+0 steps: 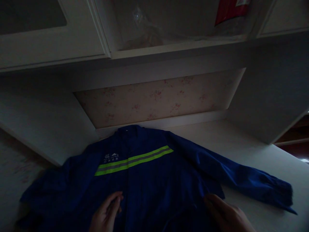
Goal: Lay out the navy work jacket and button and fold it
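Observation:
A dark blue work jacket [149, 177] lies spread on the white desk top, its collar toward the back wall. A yellow-green and grey reflective stripe crosses its chest, with white printing above the stripe on the left. One sleeve [224, 167] stretches out to the right; the other is bunched on the left. Over the lower front, my left hand [106, 212] is loosely curled, a gap showing between thumb and forefinger and no cloth visible in it. My right hand [227, 212] has its fingers closed on the jacket's cloth near the right side edge.
Bare white desk top [260, 151] shows to the right of the jacket. Side panels and a flower-patterned back wall [154, 100] enclose it. Overhead, an open shelf [178, 45] holds clear plastic and a red package [230, 13], beside a cabinet door [87, 42].

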A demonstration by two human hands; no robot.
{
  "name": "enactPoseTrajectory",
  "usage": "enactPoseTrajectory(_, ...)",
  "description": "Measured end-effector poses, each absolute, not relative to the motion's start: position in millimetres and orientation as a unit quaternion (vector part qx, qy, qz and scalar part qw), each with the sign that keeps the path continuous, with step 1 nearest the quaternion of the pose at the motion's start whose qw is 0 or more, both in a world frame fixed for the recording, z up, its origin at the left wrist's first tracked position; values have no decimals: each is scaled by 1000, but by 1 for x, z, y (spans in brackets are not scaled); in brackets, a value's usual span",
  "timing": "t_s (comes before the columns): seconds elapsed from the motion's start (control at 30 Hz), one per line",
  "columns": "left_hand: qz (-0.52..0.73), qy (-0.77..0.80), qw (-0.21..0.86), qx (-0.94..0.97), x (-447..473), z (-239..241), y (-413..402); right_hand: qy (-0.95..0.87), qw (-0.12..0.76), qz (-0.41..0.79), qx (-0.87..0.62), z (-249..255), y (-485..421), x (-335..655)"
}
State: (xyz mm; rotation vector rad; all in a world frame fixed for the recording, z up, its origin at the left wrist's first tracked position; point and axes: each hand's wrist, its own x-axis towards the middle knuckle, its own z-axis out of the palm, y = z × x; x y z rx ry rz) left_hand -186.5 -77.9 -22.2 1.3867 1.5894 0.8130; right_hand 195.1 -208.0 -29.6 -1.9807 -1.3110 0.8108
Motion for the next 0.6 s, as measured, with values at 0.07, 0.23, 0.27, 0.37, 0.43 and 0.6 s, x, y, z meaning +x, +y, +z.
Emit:
enactPoseTrajectory(0.07,294,633,408,588,-166,-20,-70,-535,329,280,-726,-13,-181,181)
enactPoseTrajectory(0.23,253,600,388,653,-124,-12,-39,-570,341,414,-623,-10,-81,124)
enactPoseTrajectory(0.27,255,591,388,659,-114,-11,-31,-555,333,454,-613,-16,-61,110)
enactPoseTrajectory(0.37,269,591,378,660,-90,-18,-4,-553,316,468,-612,-35,-21,76)
enactPoseTrajectory(0.43,275,601,366,655,-79,-28,10,-579,327,431,-610,-45,-14,64)
enactPoseTrajectory(0.6,259,582,379,671,-75,-51,22,-618,332,393,-595,-58,-19,64)
